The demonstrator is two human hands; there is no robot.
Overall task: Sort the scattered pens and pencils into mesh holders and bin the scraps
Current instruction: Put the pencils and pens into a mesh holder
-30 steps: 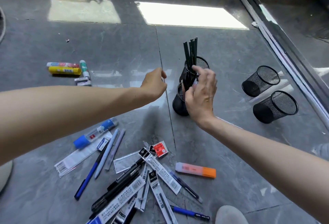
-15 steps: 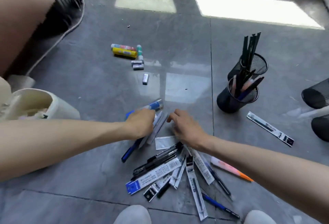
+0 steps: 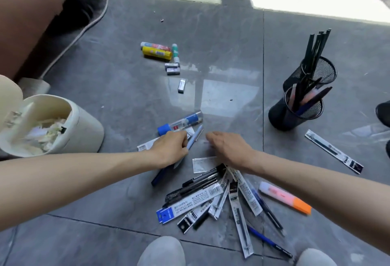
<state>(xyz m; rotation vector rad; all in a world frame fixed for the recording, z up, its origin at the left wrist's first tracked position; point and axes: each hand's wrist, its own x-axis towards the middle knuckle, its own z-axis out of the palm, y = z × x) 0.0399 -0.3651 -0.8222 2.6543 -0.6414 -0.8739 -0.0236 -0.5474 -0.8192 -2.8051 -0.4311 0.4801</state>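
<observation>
The left hand is curling its fingers round a pale blue pen. The right hand is lying loose-fingered beside it, over the packet pile's edge. Bare floor is stretching ahead, with a mesh holder standing rightward and a bin leftward.

The left hand covers the middle of a dark blue pen and the ends of pale pens, so its grip cannot be told. Two dark things are cut off at the right edge, the bin at the left. Print on the packets is too small to read.
</observation>
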